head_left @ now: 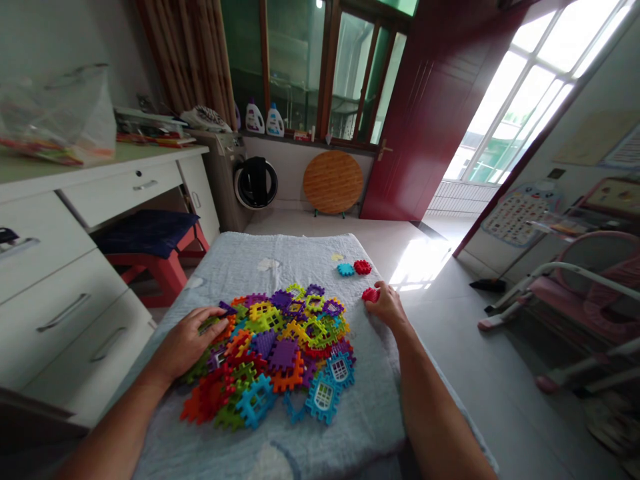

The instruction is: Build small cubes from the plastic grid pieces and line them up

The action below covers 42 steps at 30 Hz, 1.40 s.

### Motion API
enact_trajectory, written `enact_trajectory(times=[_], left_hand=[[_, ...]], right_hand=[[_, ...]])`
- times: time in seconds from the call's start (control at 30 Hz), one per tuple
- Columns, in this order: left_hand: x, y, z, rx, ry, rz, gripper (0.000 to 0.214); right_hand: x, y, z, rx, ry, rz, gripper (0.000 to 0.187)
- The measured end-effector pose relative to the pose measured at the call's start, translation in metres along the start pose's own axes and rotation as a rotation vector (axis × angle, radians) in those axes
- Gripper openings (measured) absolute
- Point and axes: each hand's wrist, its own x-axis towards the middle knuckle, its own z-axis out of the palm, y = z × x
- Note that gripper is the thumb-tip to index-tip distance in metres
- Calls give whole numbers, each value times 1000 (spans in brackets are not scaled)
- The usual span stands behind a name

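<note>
A heap of interlocking plastic building pieces [285, 353] in purple, yellow, green, orange, red and blue lies on the cloth-covered table. My left hand [193, 337] rests at the heap's left edge, thumb and fingers apart, with its fingertips beside a purple piece [227, 308]. Right of the heap, my right hand [387, 305] grips a red building piece [370, 295] between thumb and fingers, low over the cloth. Just beyond it lie a light-blue piece [345, 269] and another red piece [363, 267], side by side. Blue window-shaped pieces [323, 397] sit at the heap's near right.
The pale blue cloth [280, 257] drapes over the table. A red stool [165, 270] with a dark top stands at the left by a white desk [65, 293]. At the right are a pink chair [590, 273] and the tiled floor. A round wooden tabletop [333, 181] leans behind.
</note>
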Motion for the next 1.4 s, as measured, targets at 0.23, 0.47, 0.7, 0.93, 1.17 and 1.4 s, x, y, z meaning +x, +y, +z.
enact_trajectory(times=[0.23,0.47,0.7,0.93,1.17,1.4], left_hand=[[0,0,0,-7,3,19,49],[-1,-5,2,10,17,15,48],[-3,-4,2,4,35,20,46],[-2,-2,2,5,26,19,46],[-2,-3,3,11,31,23,45],[-3,0,1,18,42,18,43]], right_hand=[[41,-14,-10,65,108,52,44],[97,-32,-4,-26,122,106,49],[116,-40,7,-155,6,146,49],[109,-43,9,-235,-18,148,49],[107,-39,9,-169,-1,157,68],[100,-37,11,-80,7,182,81]])
